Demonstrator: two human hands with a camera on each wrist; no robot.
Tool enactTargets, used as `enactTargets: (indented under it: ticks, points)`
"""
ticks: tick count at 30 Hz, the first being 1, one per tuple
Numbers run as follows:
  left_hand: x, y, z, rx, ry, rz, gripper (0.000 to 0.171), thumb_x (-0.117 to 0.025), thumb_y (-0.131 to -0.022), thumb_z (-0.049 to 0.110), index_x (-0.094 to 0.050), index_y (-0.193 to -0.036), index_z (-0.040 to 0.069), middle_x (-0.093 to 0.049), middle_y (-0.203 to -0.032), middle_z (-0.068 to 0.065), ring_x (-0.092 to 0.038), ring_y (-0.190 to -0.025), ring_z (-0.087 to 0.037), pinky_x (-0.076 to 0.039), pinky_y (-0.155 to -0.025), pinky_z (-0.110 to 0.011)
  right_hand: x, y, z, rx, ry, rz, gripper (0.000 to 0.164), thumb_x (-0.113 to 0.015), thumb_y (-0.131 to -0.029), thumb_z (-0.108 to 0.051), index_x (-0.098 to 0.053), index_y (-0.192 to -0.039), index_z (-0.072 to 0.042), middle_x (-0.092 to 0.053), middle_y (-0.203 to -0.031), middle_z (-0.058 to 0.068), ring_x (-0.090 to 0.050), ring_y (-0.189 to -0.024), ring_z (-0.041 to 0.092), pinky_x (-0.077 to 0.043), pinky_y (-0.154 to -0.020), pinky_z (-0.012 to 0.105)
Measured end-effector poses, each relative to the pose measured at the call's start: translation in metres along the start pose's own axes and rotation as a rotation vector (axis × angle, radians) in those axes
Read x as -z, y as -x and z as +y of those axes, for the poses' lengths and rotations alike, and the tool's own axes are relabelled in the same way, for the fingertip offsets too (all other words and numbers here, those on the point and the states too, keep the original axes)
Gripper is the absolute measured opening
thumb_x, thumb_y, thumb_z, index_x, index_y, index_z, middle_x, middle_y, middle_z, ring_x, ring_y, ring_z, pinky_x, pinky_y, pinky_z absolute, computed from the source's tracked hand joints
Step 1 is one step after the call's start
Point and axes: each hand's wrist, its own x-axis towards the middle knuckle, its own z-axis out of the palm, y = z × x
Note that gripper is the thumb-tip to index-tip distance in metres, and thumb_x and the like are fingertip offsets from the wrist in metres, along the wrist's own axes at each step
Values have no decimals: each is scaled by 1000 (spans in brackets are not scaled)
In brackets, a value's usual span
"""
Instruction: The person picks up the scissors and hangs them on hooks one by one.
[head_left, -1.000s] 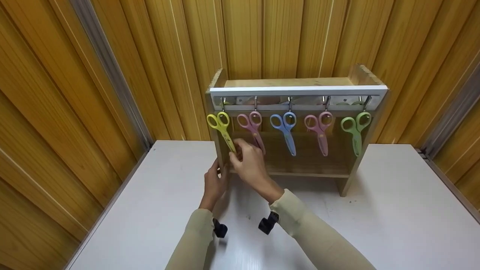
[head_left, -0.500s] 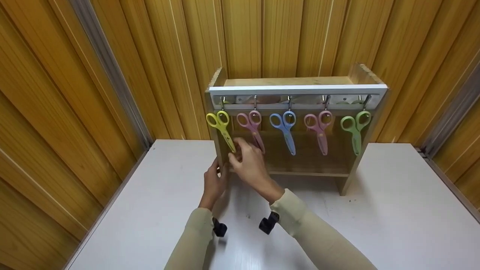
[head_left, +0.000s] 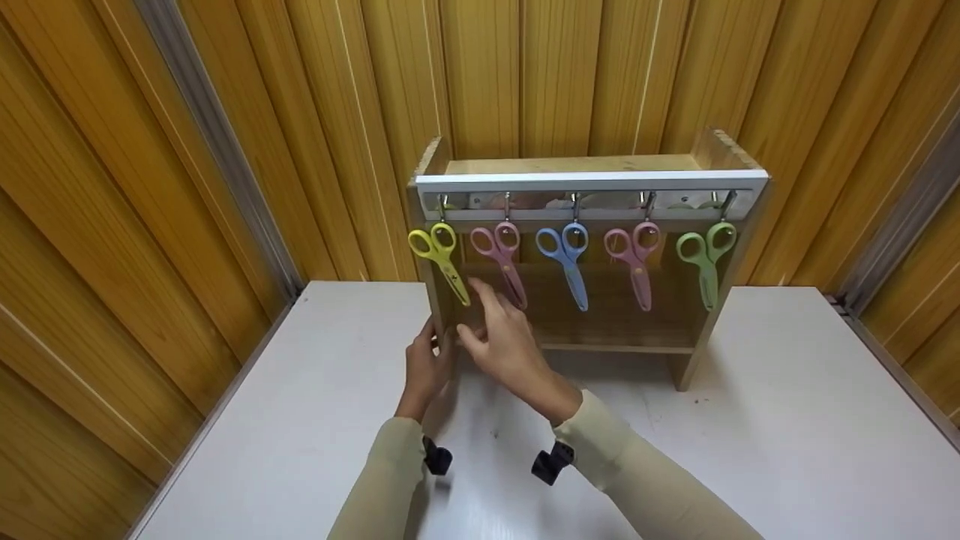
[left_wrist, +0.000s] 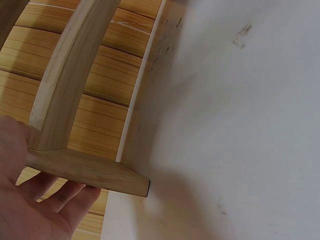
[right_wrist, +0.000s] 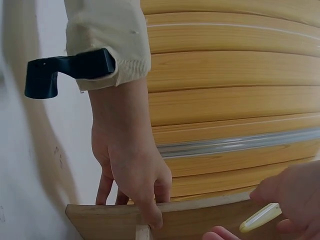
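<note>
In the head view, yellow scissors (head_left: 448,271) hang by one loop from the leftmost hook of a wooden rack (head_left: 600,349). My right hand (head_left: 508,345) is beside their tip, thumb and forefinger spread apart with nothing between them. The right wrist view shows the yellow blade tip (right_wrist: 260,218) close to the fingers. Low on the rack's left side panel, my left hand (head_left: 426,367) holds on; the left wrist view has its thumb on one side of the wooden panel (left_wrist: 90,172) and several fingers on the other. Pink scissors (head_left: 505,259) hang just behind the right hand.
Blue scissors (head_left: 568,262), another pink pair (head_left: 636,262) and green scissors (head_left: 707,262) hang further right on the metal hook rail (head_left: 592,215). The rack stands on a white table (head_left: 352,390) before wood-look wall panels (head_left: 555,82).
My right thumb and forefinger have parted and let go of the yellow scissors' tip, the hand drawing slightly down and right. The left hand stays on the side panel.
</note>
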Motion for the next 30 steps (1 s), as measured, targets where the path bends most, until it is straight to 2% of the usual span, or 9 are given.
enactTargets:
  ticks: [7,11,16,22,30]
  points:
    - [-1,0,1,13,-14,-4,44,-56,-107,17,-52,-149,5,-64,-137,-17,-67,-117,-32,-57,-97,-46,14,23,-1,32,14,-62,69,-76,-93,-12,-43,-153,-1,-61,-131,24,-63,-75,21,-57,-69,34]
    - [-1,1,3,43,-23,-11,47,-57,-107,18,-49,-152,6,-63,-140,-15,-67,-118,-31,-56,-99,-46,26,39,3,45,20,-84,68,-74,-95,-12,-42,-154,-4,-59,-137,19,-67,-77,16,-59,-70,32]
    - [-1,1,4,90,-9,-33,48,-54,-108,18,-46,-154,9,-60,-144,-13,-67,-117,-29,-56,-99,-44,43,61,12,66,100,-104,67,-75,-95,-19,-45,-155,-13,-58,-142,12,-71,-93,17,-60,-77,35]
    - [-1,-1,2,79,-8,-44,49,-53,-109,20,-44,-155,7,-59,-145,-15,-66,-119,-30,-57,-98,-42,59,84,33,138,253,-89,69,-81,-91,-24,-49,-152,-17,-58,-142,7,-64,-119,25,-60,-83,41]
    - [-2,1,4,81,-15,-36,47,-52,-109,18,-45,-154,8,-60,-143,-15,-67,-117,-30,-57,-97,-42,75,105,65,163,264,-157,75,-82,-90,-29,-45,-155,-26,-48,-153,9,-51,-135,27,-60,-87,44]
